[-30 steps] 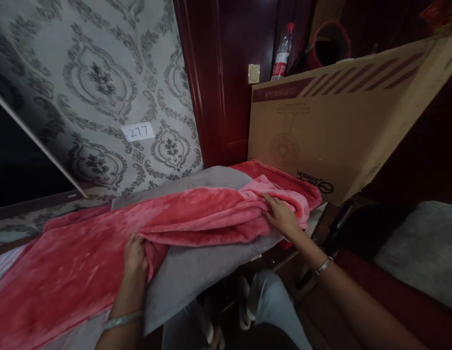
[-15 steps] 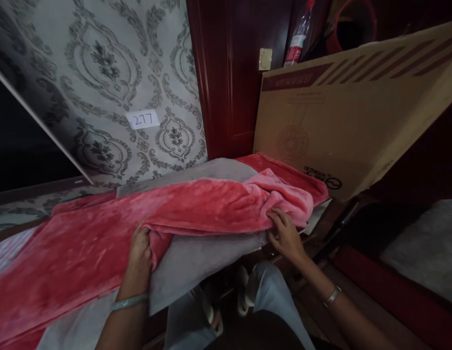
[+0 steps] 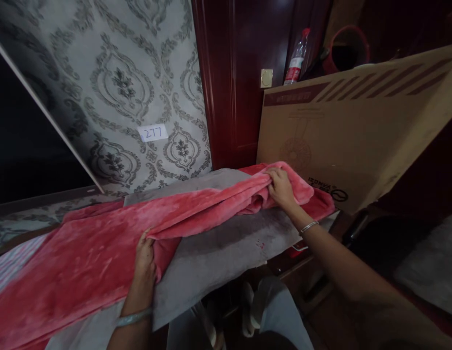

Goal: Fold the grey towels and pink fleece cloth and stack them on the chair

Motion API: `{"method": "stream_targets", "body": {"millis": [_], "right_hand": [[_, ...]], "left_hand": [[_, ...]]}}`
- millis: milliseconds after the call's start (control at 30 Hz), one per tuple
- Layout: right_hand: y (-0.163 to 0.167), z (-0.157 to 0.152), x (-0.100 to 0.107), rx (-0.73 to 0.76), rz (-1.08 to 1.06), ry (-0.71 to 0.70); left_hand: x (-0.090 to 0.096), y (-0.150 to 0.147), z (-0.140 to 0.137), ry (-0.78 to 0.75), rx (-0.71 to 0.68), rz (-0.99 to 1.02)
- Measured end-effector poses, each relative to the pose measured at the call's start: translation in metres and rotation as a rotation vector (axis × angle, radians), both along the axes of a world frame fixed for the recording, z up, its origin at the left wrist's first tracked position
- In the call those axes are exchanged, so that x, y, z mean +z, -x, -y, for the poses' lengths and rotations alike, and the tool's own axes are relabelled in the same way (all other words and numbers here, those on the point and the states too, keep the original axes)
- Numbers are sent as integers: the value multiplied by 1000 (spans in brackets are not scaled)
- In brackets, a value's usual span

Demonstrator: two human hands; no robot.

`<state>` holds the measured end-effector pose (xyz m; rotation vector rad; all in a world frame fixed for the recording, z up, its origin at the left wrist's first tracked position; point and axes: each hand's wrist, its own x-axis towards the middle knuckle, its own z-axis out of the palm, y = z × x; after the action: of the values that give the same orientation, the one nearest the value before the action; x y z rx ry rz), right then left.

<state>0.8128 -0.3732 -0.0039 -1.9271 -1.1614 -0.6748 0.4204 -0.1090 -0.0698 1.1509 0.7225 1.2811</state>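
A long red plush cloth [image 3: 98, 248] lies across a grey cloth-covered surface [image 3: 211, 272]; I cannot tell if it is a blanket or a garment. My left hand [image 3: 145, 255] grips its near edge around the middle, where a flap hangs down beneath the fingers. Further right, my right hand [image 3: 280, 185] pinches the upper edge of the narrower part, near its right end. Between both hands the fabric is stretched into a lengthwise fold with a dark crease. Another red piece [image 3: 321, 201] shows behind and below the right end.
A large cardboard box [image 3: 350, 131] stands at the right, with a red-capped bottle [image 3: 295, 63] behind its top edge. A dark screen [image 3: 29, 131] stands left. Patterned wallpaper with a paper label [image 3: 153, 132] and a dark red door [image 3: 235, 87] rise behind. My legs are below the surface's near edge.
My right hand has moved from the near edge up and away, carrying the cloth's edge with it, so more grey surface shows below. The left hand keeps its grip. The view has shifted slightly.
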Motion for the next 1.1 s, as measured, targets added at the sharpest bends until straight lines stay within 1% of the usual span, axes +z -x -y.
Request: {"method": "stream_targets", "body": {"millis": [67,100,200,233,300,333,400,500,533,600,633,667,700,733,767,800,900,933,967,1033,1100], "right_hand": [[-4,-6,-12,35,-57,157],[-5,-7,-21,51,-70,194],[-8,0,-43,78,-83,228],[-10,3,-47,84,-83,229],[-16,7,-45,88,-77,225],[-19,8,-41,87,-73,220],[-25,6,-26,86,-51,213],[-24,-2,10,108,24,216],[-20,-3,24,108,58,193],[-5,0,48,74,123,61],[5,6,55,41,149,-39],[16,13,56,7,170,-141],[28,22,51,-21,181,-223],[39,32,39,-40,183,-278],[50,41,23,-45,174,-284],[59,51,2,-38,155,-266],[75,72,-64,-15,50,-142],[77,76,-81,6,20,-99],[78,78,-93,28,-4,-52],[79,78,-105,75,-25,59],[79,74,-105,71,-17,162]], "left_hand": [[0,1,-2,5,5,-72],[0,2,-3,1,11,-108],[0,1,-4,-10,33,-161],[0,1,-4,-13,33,-160],[-1,-1,-4,-22,34,-146],[-1,-1,-4,-29,38,-141],[-3,-2,-5,-43,50,-149],[-4,-2,-5,-44,29,-176],[-4,-2,-5,-41,23,-181],[-4,-2,-3,-38,27,-182],[-3,-2,-3,-42,38,-185],[-2,-2,-2,-50,47,-194],[-1,-2,-1,-61,55,-204],[0,-2,0,-72,62,-212],[1,-2,0,-80,71,-220],[2,-2,1,-85,76,-229],[4,-4,2,-78,77,-243],[4,-5,3,-68,73,-249],[5,-5,4,-60,73,-251],[6,-6,6,-49,89,-245],[7,-7,8,-43,113,-243]]}}
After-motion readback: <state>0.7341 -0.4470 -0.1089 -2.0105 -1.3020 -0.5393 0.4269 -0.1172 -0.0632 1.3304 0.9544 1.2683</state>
